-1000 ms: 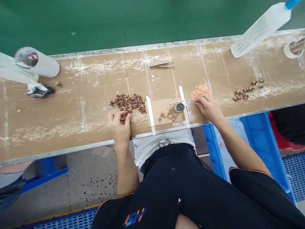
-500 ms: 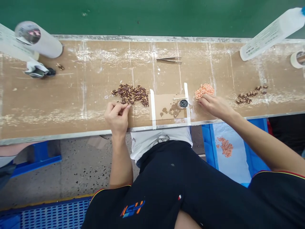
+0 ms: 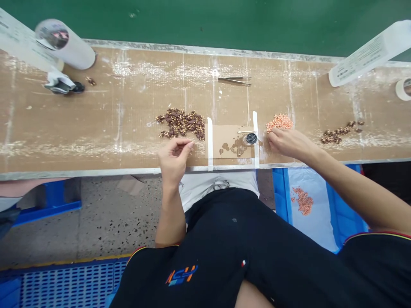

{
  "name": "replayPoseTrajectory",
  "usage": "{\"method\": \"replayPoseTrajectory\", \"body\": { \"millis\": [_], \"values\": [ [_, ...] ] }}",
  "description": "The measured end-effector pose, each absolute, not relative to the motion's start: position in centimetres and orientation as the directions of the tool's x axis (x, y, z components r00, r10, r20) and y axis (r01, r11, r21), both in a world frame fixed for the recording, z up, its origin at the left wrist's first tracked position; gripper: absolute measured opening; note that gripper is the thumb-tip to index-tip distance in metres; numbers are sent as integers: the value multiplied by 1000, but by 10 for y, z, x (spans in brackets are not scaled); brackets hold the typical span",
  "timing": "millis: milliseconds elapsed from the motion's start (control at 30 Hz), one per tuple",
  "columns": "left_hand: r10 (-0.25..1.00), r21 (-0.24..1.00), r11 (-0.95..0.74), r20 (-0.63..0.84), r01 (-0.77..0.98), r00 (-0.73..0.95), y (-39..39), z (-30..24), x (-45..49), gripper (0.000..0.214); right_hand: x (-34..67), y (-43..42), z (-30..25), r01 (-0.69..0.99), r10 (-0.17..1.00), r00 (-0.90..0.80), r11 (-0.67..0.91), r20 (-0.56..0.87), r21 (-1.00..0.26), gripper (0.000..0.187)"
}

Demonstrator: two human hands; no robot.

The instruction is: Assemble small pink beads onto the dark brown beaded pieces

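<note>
**Head view: two bare hands are hovering over and touching small heaps on a brown worktop**

Grainy, dark brown-and-gold pieces are lying in a loose, knobbly pile (image 3: 181,122); the person's left hand (image 3: 175,158) is poised just below it, thumb and forefinger pinching together. Whether they are gripping a tiny piece, I cannot tell. Fine, bead-like orange pieces are forming a rounded heap (image 3: 280,121) to the right, and the right hand (image 3: 290,143) is curling its fingertips against the heap's lower edge; what they are grasping is hidden.

Between the piles, a flat cardboard pad (image 3: 218,137), stained with dark blotches, is lying between white tape strips (image 3: 209,147). A small round pot (image 3: 251,138) with a black top is standing at its right side, near a thin white stick (image 3: 246,131). Slim metal tweezers (image 3: 234,80) are resting farther back.

Glossy, scuffed brown sheeting is covering the worktop (image 3: 144,102). A smooth green surface (image 3: 205,21) is stretching behind; below, speckled grey flooring (image 3: 112,218) is showing beside a blue crate (image 3: 281,192).
</note>
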State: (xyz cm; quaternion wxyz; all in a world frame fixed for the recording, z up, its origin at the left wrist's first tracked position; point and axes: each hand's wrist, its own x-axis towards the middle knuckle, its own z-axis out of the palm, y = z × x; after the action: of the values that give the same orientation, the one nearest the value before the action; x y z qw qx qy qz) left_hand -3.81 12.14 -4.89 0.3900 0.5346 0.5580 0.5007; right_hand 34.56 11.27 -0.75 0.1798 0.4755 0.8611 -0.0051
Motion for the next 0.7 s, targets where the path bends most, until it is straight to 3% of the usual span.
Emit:
{"method": "replayPoseTrajectory", "body": {
  "millis": [167, 300, 500, 567, 700],
  "values": [
    [997, 980, -63, 69, 187, -22, 116, -50, -28, 12, 354, 120, -18, 885, 853, -458, 464, -249, -41, 20],
    [999, 982, -6, 12, 188, -32, 113, -54, -21, 10, 362, 116, -27, 900, 902, -408, 372, -142, -227, 16],
    [982, 982, 186, -186, 8, -10, 111, -57, -19, 20, 364, 109, -30, 906, 927, -369, 343, -67, -247, 17],
    [985, 983, 170, -168, 70, -44, 112, -54, -24, 15, 364, 109, -29, 908, 923, -377, 353, -73, -225, 18],
    [997, 878, 27, 11, 479, -76, 115, -45, -40, 14, 366, 112, -24, 904, 899, -421, 403, -123, -146, 18]
  ]
}}
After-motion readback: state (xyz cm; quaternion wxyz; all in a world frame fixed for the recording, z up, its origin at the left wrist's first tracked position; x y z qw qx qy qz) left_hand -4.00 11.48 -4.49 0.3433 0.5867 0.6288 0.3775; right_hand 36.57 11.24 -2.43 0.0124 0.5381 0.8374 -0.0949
